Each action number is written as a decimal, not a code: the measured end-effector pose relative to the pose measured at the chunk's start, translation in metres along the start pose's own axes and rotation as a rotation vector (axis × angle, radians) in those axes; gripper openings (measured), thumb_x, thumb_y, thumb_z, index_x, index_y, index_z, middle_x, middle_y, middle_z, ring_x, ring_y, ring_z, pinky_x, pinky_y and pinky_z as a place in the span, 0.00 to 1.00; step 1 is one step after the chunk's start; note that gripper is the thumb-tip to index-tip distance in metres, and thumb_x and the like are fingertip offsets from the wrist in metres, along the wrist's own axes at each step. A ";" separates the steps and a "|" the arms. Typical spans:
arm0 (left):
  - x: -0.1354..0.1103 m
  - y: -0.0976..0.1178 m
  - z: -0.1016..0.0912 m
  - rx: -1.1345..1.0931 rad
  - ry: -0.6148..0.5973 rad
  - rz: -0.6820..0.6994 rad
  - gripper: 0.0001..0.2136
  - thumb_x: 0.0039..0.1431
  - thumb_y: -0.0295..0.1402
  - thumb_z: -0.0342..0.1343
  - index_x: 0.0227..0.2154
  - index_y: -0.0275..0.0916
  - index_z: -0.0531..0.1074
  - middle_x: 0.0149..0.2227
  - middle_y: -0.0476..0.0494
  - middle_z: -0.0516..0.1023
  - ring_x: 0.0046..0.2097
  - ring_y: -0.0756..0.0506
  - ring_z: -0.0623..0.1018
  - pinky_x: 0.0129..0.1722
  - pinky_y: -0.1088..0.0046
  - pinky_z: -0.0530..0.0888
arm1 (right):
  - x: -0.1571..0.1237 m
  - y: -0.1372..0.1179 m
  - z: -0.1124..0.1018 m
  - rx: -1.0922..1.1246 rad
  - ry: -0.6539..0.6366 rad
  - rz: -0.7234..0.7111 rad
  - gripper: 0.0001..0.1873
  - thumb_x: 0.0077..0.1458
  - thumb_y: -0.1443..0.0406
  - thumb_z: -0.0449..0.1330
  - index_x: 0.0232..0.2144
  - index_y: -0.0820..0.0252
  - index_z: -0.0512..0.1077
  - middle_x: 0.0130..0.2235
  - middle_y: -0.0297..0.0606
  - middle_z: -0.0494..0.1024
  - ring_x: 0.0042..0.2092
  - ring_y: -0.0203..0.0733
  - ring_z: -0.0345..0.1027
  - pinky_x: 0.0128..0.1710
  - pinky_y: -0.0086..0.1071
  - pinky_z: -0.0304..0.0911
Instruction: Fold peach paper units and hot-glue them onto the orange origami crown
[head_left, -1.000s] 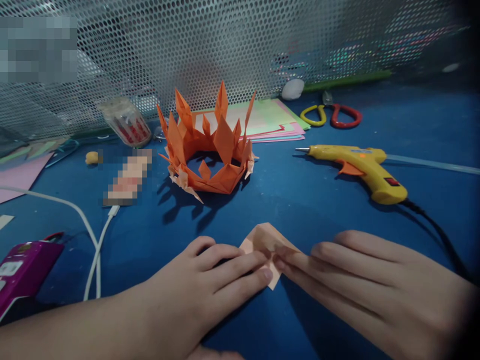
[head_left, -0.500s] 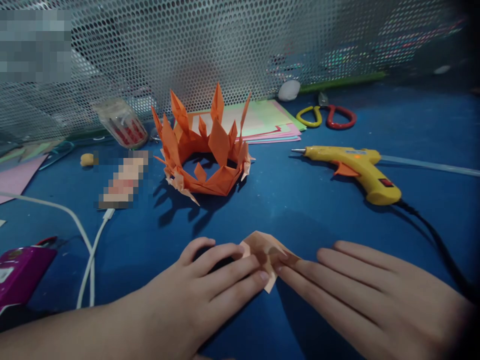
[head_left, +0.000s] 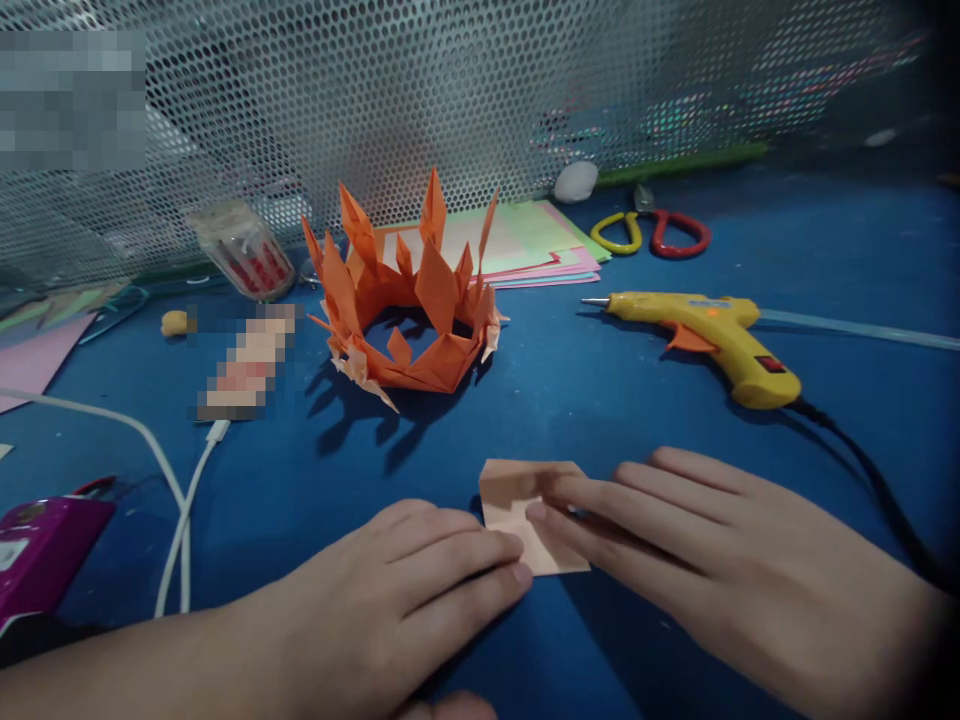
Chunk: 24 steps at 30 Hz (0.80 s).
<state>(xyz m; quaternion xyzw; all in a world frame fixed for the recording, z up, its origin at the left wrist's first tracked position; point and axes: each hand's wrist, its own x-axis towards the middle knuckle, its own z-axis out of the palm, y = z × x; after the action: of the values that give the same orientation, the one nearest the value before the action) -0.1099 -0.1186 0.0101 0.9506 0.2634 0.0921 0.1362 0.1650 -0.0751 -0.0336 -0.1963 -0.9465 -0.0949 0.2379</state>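
Observation:
A small light-orange piece of origami paper [head_left: 551,550] lies on the blue table, creased across, with its far part raised. My left hand [head_left: 420,580] holds its near left part down with the fingertips, the fingers close together and the thumb apart below. From the other side, my right hand [head_left: 720,540] has its index and middle fingertips on the paper's inner face and right edge. The right thumb is hidden. Beyond the hands stands an orange folded-paper crown [head_left: 427,365] with upright points and paler small pieces on its sides.
At the right lies a yellow hot glue gun [head_left: 697,320] with its cord. Red-and-yellow-handled pliers [head_left: 652,230] and coloured paper sheets [head_left: 540,250] are behind. On the left are a tipped jar [head_left: 244,250], a white cable [head_left: 184,510] and a purple box [head_left: 56,540]. A perforated metal screen [head_left: 360,100] backs the table.
The paper, crumpled and bunched half a second ago, is now spread flatter into a squarish shape. The right fingers have moved up and left onto it; the left hand has shifted slightly.

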 end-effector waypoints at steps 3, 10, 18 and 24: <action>0.000 0.000 0.001 0.035 0.004 -0.033 0.24 0.70 0.40 0.53 0.62 0.32 0.64 0.62 0.31 0.74 0.62 0.39 0.73 0.62 0.61 0.72 | -0.004 -0.004 0.003 0.002 -0.008 0.052 0.27 0.52 0.79 0.48 0.48 0.58 0.77 0.45 0.40 0.84 0.43 0.46 0.76 0.44 0.41 0.70; 0.000 0.000 0.001 0.065 -0.022 -0.116 0.32 0.64 0.41 0.59 0.66 0.29 0.61 0.66 0.26 0.67 0.66 0.33 0.68 0.61 0.53 0.72 | -0.001 -0.011 0.003 0.101 0.006 0.104 0.22 0.73 0.66 0.41 0.49 0.59 0.74 0.44 0.41 0.84 0.42 0.45 0.76 0.45 0.41 0.68; -0.003 -0.001 0.006 0.044 0.019 -0.158 0.37 0.61 0.40 0.61 0.68 0.31 0.55 0.71 0.25 0.57 0.70 0.33 0.64 0.63 0.52 0.70 | 0.007 -0.004 -0.003 0.083 -0.028 0.003 0.17 0.66 0.72 0.47 0.49 0.59 0.74 0.42 0.41 0.84 0.37 0.44 0.75 0.40 0.41 0.66; -0.001 -0.001 0.011 0.070 0.147 -0.134 0.29 0.64 0.29 0.53 0.66 0.28 0.55 0.67 0.24 0.66 0.70 0.39 0.65 0.65 0.60 0.70 | 0.006 -0.003 -0.006 0.056 -0.040 -0.009 0.19 0.61 0.76 0.47 0.45 0.59 0.74 0.43 0.43 0.84 0.33 0.44 0.72 0.37 0.39 0.64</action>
<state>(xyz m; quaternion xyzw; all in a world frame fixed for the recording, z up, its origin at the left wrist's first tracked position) -0.1088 -0.1209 -0.0007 0.9256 0.3388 0.1432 0.0893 0.1611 -0.0773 -0.0260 -0.1872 -0.9542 -0.0657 0.2239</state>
